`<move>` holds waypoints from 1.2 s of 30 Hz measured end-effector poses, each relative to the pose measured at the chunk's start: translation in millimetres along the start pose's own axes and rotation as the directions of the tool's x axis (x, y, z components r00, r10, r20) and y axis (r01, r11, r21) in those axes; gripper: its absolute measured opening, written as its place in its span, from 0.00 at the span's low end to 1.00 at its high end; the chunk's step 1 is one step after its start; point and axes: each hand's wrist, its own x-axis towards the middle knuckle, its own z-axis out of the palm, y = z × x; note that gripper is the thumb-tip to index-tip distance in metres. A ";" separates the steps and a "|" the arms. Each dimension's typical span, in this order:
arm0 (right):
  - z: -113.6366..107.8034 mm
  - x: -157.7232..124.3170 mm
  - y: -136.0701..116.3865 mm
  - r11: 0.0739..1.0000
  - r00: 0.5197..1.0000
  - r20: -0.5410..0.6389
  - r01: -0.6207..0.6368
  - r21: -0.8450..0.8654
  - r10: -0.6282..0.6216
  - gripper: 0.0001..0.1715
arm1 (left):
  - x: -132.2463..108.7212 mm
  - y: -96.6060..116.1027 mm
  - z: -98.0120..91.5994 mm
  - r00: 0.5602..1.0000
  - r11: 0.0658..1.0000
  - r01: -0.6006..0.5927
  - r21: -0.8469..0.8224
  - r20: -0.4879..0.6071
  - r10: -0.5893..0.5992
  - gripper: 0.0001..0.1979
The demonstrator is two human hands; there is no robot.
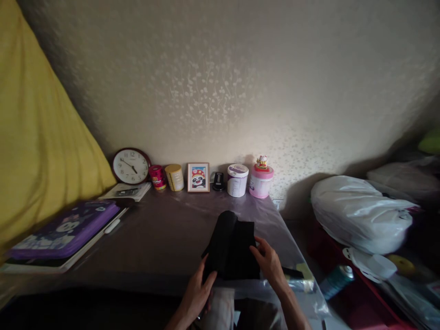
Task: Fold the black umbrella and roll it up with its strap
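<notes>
A black sheet-like item [242, 250] is held over the near edge of the table, its left part curved up and over in a roll and its right part lying flatter. I cannot make out exactly what kind of thing it is. My left hand [197, 288] is closed round its lower left edge, with the thumb on top. On the other side, my right hand [270, 261] pinches the right edge between thumb and fingers. Something small and dark shows below the left palm, too hidden to name.
Along the wall stand a clock [131, 166], a pink can [157, 178], a yellow can [174, 178], a picture frame [198, 178] and two tubs. A purple case [65, 231] lies at left. Right of the table are a white bag [357, 213] and a spray can [337, 282].
</notes>
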 end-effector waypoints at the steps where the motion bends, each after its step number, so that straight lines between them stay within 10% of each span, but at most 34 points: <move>1: 0.1 0.9 -3.2 0.999 1.000 0.009 -0.006 0.049 0.006 0.25 | -0.4 1.0 -0.5 1.000 1.000 0.004 0.005 0.000 -0.004 0.34; 8: 20.5 9.2 -40.0 0.934 0.995 0.092 -0.059 0.352 0.028 0.28 | 5.6 -1.7 -6.3 0.972 0.969 -0.216 0.117 -0.069 0.225 0.28; 16: 73.8 21.6 -63.4 0.920 0.994 0.105 -0.012 0.391 -0.031 0.27 | 18.7 -21.3 -4.0 0.974 0.960 -0.201 0.196 -0.065 0.217 0.31; 36: 113.4 17.7 -71.7 0.878 0.927 0.317 0.312 -0.363 -0.198 0.22 | 19.2 -32.8 2.0 0.964 0.951 -0.198 0.236 -0.130 0.233 0.40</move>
